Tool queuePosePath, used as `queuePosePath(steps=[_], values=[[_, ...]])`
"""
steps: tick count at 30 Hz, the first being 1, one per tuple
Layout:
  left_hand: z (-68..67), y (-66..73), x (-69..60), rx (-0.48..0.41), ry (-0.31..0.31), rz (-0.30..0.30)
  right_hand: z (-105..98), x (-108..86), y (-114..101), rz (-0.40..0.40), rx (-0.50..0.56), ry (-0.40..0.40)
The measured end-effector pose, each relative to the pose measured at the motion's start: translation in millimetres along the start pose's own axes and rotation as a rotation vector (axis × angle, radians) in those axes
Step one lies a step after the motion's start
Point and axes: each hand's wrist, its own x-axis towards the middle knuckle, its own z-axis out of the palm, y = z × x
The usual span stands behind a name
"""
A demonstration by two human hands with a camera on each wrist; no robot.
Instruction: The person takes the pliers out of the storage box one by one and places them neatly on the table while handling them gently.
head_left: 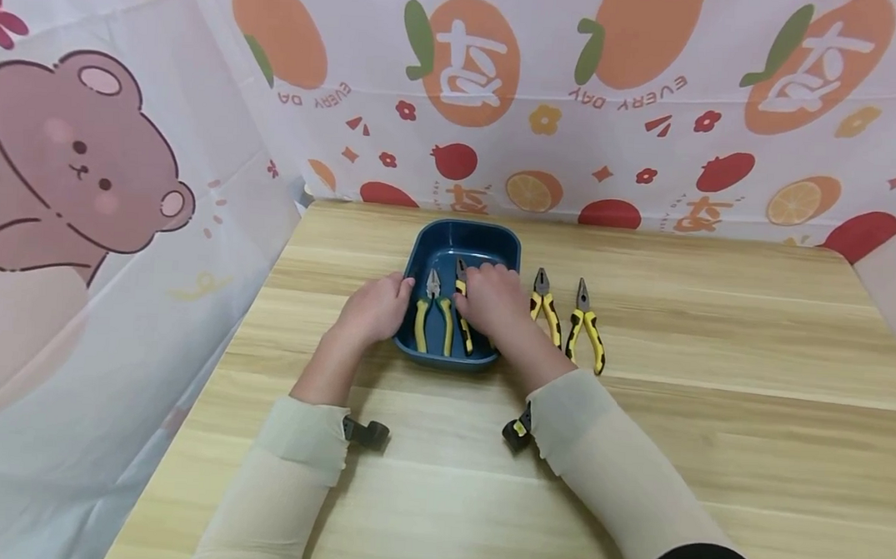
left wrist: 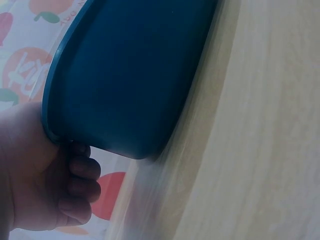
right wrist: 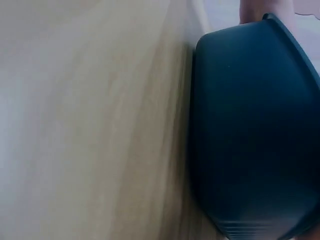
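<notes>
My left hand [head_left: 372,309] grips the tray [head_left: 448,362], right hand [head_left: 495,296] covers pliers [head_left: 465,337] — can't tell if held — slack left grip might let tray skid.

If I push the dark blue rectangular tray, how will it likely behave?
The dark blue rectangular tray should feel stiff; its wall shows no bend where the left hand grips it. It looks apt to slide rather than tip, being low and wide on the pale wooden table. The yellow-handled metal pliers lying inside may shift.
</notes>
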Motion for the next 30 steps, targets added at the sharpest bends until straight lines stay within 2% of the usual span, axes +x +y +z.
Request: queuePosePath(steps=[8,17,27,30], values=[[0.9,1.9,-0.6,0.006,-0.004,-0.01,0.0,13.8,-3.5,0.075,-0.032,-0.132],[2.3,1.3,-1.0,0.005,-0.001,-0.016,0.8,22.3,-9.3,0.146,0.022,-0.276],[3.0,1.1,-0.2,0.012,0.006,-0.009,5.8,31.6,-11.8,0.258,0.114,-0.301],[3.3,0.8,0.3,0.013,0.005,-0.009,8.2,32.8,-10.8,0.259,0.129,-0.283]])
